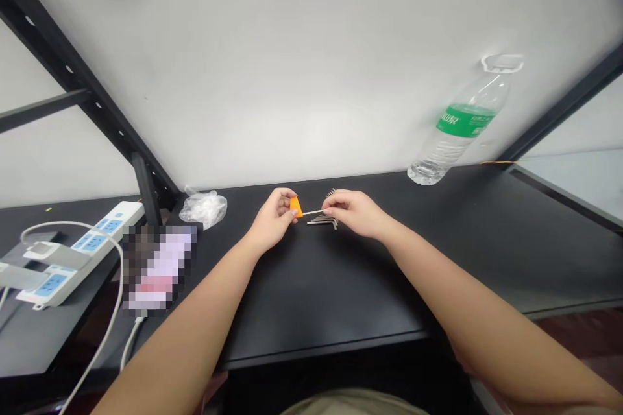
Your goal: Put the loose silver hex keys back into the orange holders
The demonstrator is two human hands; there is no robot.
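Between the thumb and fingers of my left hand (pixel 275 217) is a small orange hex key holder (pixel 296 207), held above the black tabletop. My right hand (pixel 355 211) pinches a thin metal hex key (pixel 313 212), whose tip meets the holder's right side; whether it sits inside a hole is too small to tell. Several loose L-shaped hex keys (pixel 325 220) lie on the table just below and beside my right fingers. More short bent ends show behind that hand, partly hidden by it.
A crumpled clear plastic bag (pixel 203 209) lies left of my hands. A pixelated phone-like object (pixel 163 267) with a white cable is nearer, beside a white power strip (pixel 92 246). A large clear bottle (pixel 455 126) with a green label stands at the back right against the wall.
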